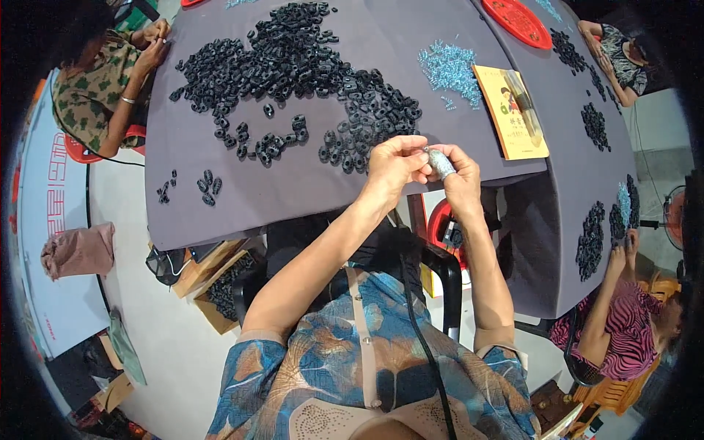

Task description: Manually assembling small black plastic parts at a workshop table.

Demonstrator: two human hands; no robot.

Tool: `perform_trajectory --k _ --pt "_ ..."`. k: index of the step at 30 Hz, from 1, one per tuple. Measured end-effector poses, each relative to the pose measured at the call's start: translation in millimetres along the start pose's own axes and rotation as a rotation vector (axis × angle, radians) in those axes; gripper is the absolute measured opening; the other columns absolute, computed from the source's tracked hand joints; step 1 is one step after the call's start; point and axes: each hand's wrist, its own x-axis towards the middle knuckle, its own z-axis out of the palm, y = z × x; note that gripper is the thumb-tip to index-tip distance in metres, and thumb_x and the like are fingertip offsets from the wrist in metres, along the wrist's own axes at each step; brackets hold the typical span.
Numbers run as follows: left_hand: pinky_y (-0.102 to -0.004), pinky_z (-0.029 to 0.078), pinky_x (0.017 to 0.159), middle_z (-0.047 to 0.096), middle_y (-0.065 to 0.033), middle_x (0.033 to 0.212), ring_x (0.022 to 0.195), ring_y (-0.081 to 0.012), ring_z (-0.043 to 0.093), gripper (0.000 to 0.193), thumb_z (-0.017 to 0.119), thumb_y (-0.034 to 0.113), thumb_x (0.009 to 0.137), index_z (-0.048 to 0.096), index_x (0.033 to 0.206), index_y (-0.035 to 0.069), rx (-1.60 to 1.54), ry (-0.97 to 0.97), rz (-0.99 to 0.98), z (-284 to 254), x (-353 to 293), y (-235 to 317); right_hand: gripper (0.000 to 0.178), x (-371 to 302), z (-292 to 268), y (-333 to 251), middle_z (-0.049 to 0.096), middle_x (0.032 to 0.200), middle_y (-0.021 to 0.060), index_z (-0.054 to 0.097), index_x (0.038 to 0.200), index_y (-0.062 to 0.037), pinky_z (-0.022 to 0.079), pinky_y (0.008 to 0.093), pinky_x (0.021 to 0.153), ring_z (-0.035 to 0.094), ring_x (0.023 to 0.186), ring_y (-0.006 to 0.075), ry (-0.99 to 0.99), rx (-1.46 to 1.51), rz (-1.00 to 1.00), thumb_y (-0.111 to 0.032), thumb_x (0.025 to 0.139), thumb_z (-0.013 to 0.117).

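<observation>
Both of my hands meet over the near edge of the grey-covered table. My left hand point(390, 167) is closed in a pinch, its thumb and index fingertips together at something too small to make out. Against it, my right hand point(463, 180) is closed too, fingers bent toward the same spot. A mottled grey-white rounded piece point(441, 163) shows at the right hand's thumb; whether it is worn or held, I cannot tell. Just beyond my left hand spreads a large heap of small black oval plastic pieces point(374, 110), each with an opening.
Small clear-blue pieces point(449, 70) lie piled beyond my right hand, beside a yellow booklet point(510, 117). A red tray point(517, 22) sits farther back. Small black groups point(210, 187) lie at the left. Other people work at both sides. A black chair armrest point(449, 286) is below my right forearm.
</observation>
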Motion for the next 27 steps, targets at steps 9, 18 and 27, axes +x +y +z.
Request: perform_trajectory --k 9,18,27 --pt "-0.0217 0.049 0.049 0.063 -0.0077 0.077 0.060 -0.0090 0.057 0.022 0.060 -0.003 0.082 0.060 0.104 -0.006 0.248 -0.058 0.177 0 1 -4 0.015 -1 6 -11 0.060 0.075 0.0018 0.056 0.096 -0.0024 0.046 0.0240 0.060 0.055 0.066 0.0079 -0.008 -0.135 0.039 -0.012 0.093 0.045" --pt "-0.0236 0.052 0.054 0.064 -0.0099 0.084 0.065 -0.0120 0.061 0.021 0.061 -0.003 0.082 0.062 0.103 -0.003 0.250 -0.136 0.146 -8 1 -1 0.014 -3 3 -13 0.059 0.076 0.0029 0.054 0.094 -0.0022 0.045 0.0258 0.059 0.053 0.065 0.0087 -0.079 -0.186 -0.043 -0.012 0.094 0.044" --pt "-0.0250 0.055 0.054 0.063 -0.0103 0.081 0.064 -0.0146 0.063 0.013 0.058 -0.005 0.084 0.060 0.096 -0.004 0.189 -0.126 0.141 -8 1 -1 0.014 -2 4 -6 0.060 0.079 0.0018 0.058 0.091 0.0000 0.045 0.0250 0.063 0.053 0.072 0.0081 0.001 -0.191 -0.004 -0.010 0.091 0.049"
